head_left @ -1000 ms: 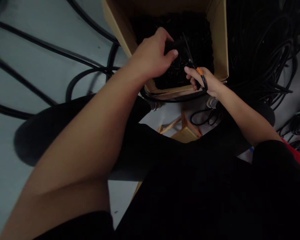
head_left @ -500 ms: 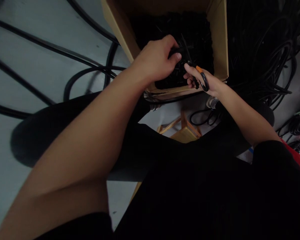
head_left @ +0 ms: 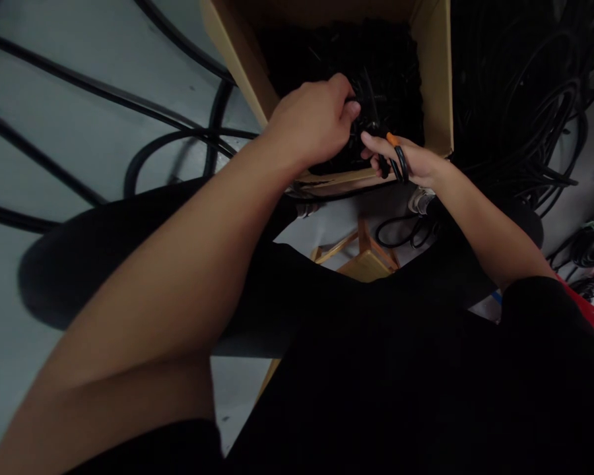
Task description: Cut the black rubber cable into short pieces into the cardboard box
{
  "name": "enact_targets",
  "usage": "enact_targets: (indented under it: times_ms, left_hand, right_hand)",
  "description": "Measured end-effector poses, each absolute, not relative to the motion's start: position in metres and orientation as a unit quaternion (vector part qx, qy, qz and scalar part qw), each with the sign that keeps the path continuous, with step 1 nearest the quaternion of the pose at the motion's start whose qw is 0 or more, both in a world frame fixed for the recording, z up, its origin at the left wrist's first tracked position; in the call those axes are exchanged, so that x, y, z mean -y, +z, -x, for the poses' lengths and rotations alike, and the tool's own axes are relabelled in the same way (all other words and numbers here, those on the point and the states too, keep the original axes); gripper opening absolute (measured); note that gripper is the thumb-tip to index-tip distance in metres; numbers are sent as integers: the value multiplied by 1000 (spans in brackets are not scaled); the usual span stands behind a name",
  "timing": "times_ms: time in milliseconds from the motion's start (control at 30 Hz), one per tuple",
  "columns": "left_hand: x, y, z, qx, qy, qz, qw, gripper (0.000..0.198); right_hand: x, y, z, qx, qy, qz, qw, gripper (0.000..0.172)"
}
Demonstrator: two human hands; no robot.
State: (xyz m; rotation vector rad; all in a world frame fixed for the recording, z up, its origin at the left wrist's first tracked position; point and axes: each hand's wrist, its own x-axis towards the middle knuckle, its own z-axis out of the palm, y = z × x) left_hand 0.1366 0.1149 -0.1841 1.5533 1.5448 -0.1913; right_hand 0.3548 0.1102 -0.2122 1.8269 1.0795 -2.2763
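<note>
1. Grey painted floor (head_left: 10, 369) fills the far left of the view, crossed by at least four runs of black cable (head_left: 86, 80) lying loose, with no ties or clips in sight.
2. Left hand (head_left: 317, 119) reaches over the near wall of the single cardboard box (head_left: 438, 86). It is nearly closed, the thumb and fingers pinching a black cable (head_left: 350, 100), most of which they hide. That grip keeps the piece raised slightly above the pile.
3. Inside the box, black cable pieces (head_left: 386, 59) lie heaped together, far too many and too dark to count.
4. Right hand (head_left: 423, 165) sits at the box's near right corner, half closed, with its fingers through the loops of one pair of black-handled scissors (head_left: 400, 163) with an orange part. Held this way, the scissors point up into the box towards the left hand; their blades are lost against the black pile.
5. Below the box are one wooden frame (head_left: 366, 264), a small black cable loop (head_left: 396, 231) and a metal connector (head_left: 420, 201).
6. Towards the right edge lie a large tangle of coiled black cable (head_left: 519, 112) and one red plastic bag (head_left: 581, 303).
</note>
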Motion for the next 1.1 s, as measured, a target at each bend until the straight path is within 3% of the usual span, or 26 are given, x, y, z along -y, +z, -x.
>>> enact_targets:
  times_ms: [1100]
  left_hand:
    - [-122, -186, -132, -583, -77, -615, 526, 54]
  right_hand:
    - [-100, -234, -373, -446, -693, -566, 0, 56]
